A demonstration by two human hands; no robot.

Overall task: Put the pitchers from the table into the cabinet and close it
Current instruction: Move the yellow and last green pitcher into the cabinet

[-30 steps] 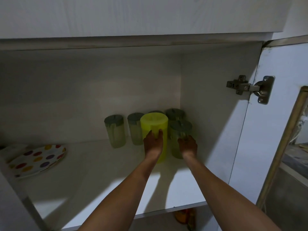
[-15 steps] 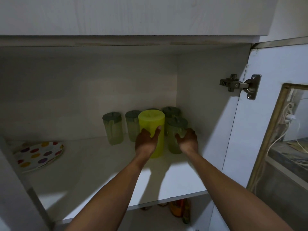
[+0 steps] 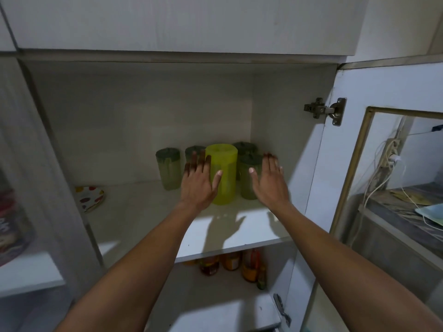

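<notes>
Yellow pitcher (image 3: 221, 174) stands upright on the cabinet shelf (image 3: 148, 212), left hand (image 3: 199, 182) and right hand (image 3: 269, 182) spread wide, holding nothing.

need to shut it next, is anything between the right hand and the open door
Nothing visible. The right hand is open and empty in front of the pitchers on the shelf. The door stands open to its right, with only bare cabinet wall between.

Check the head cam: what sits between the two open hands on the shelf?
In the head view, the yellow pitcher stands upright between the left hand and right hand, with a grey-lidded green pitcher just right of it. Neither hand grips anything.
</notes>
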